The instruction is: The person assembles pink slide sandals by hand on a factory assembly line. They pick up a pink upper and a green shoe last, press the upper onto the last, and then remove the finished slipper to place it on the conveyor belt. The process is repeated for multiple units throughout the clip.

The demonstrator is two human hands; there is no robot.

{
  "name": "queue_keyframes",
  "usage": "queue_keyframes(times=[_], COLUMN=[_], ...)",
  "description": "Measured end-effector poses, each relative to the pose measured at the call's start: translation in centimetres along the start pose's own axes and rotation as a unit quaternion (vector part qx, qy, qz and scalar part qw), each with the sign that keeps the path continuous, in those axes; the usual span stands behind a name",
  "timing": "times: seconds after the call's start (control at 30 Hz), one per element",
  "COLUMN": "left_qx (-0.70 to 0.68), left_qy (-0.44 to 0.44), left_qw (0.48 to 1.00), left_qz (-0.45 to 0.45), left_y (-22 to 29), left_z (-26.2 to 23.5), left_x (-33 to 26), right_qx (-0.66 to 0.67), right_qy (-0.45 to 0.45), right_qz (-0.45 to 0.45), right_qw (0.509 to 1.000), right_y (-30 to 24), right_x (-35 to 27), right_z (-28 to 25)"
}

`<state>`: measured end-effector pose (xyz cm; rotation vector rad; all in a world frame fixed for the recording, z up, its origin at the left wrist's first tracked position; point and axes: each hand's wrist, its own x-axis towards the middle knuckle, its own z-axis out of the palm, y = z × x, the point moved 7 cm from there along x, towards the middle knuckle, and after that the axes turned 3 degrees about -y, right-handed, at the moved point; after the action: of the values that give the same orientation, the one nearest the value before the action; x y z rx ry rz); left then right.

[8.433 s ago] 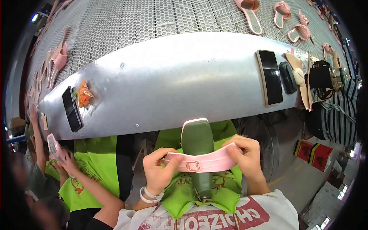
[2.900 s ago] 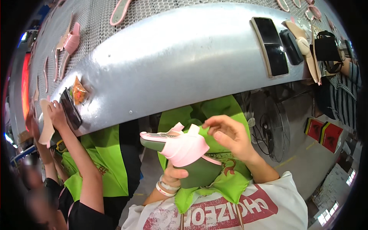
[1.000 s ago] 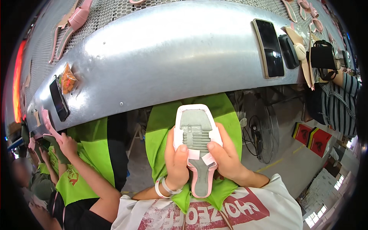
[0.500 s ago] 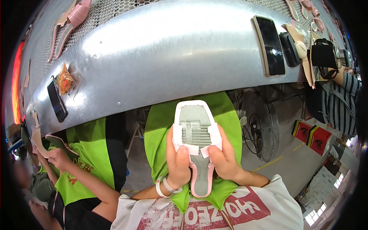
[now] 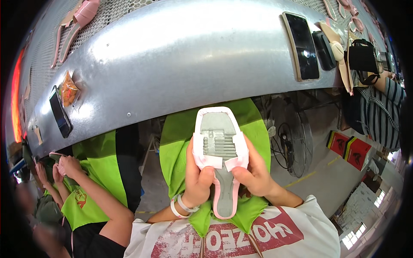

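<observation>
I hold a pink sandal point(image 5: 220, 144) in front of my green apron point(image 5: 172, 155), its underside facing up. A grey ribbed sole shape is ringed by a light pink wrapped edge, with the wide toe part pointing away from me. Two pale pink strap ends fold inward over the waist without meeting. My left hand point(image 5: 198, 182) is closed on its left side, thumb at the left strap end. Gripping the other side is my right hand point(image 5: 253, 178), its thumb by the right strap end. Most of my fingers are hidden behind the sandal.
A metal worktable point(image 5: 189, 60) curves ahead, bearing a large phone point(image 5: 302, 45), another phone point(image 5: 60, 112) and a small snack packet point(image 5: 69, 89). Pink sandals point(image 5: 85, 13) lie on the mesh beyond. A floor fan point(image 5: 297, 142) stands at right. At left, a co-worker's hands point(image 5: 69, 165) handle a pink piece.
My thumbs have shifted slightly down the strap ends, and the sandal sits a little higher in view. The co-worker's hands at left have moved with their piece.
</observation>
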<state>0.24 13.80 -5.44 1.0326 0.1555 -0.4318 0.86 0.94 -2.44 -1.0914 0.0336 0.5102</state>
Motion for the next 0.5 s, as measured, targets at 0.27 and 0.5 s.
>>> queue_keyframes(times=[0.27,0.5], left_qx=[-0.016,0.002], left_qy=[-0.042,-0.064], left_qw=[0.998,0.997], left_qz=[-0.031,-0.035], left_y=[-0.81,-0.63], left_z=[-0.45,-0.47], left_x=[-0.3,-0.29], right_qx=[0.015,0.007], right_qy=[-0.013,-0.031], right_qz=[0.011,0.017], right_qw=[1.0,0.999], right_y=[0.27,-0.31], right_x=[-0.26,-0.11], right_z=[-0.76,-1.05])
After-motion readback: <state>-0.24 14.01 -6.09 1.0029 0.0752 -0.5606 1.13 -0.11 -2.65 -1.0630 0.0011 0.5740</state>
